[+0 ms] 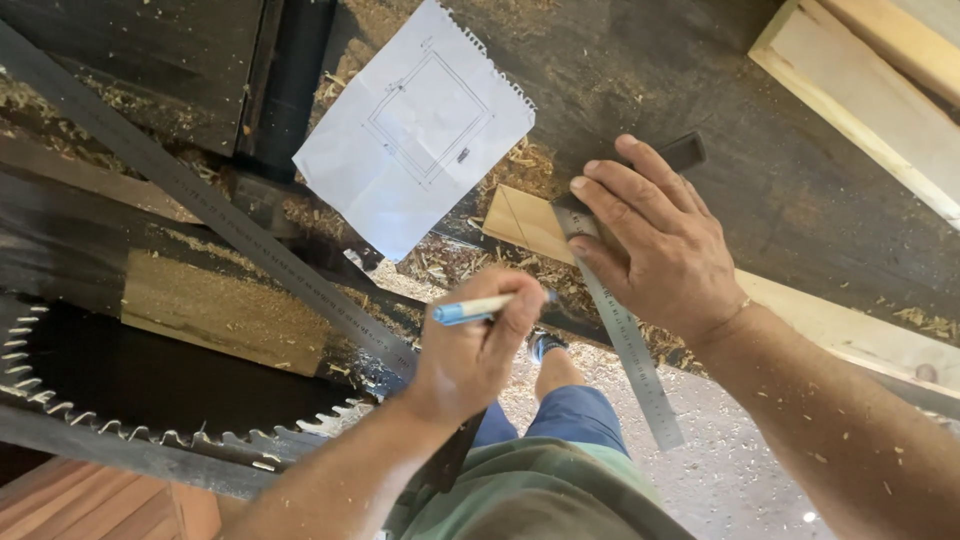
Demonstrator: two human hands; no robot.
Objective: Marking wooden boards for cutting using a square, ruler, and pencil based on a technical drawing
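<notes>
White paper sheet with square sketch (pixel 415 125); circular saw blade (pixel 150 425); long steel rule (pixel 210 205); sawdust.

The pen (pixel 475 309) is cream with a blue cap. The paper (pixel 413 128) is white with a grey line drawing. The ruler (pixel 625 335) is steel grey, the board (pixel 530 222) pale tan, the shorts (pixel 560 415) blue.

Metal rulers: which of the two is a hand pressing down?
The shorter ruler, part of a square, lies under the right hand on the wooden piece. The long straightedge lies diagonally at the left, with no hand pressing it.
</notes>
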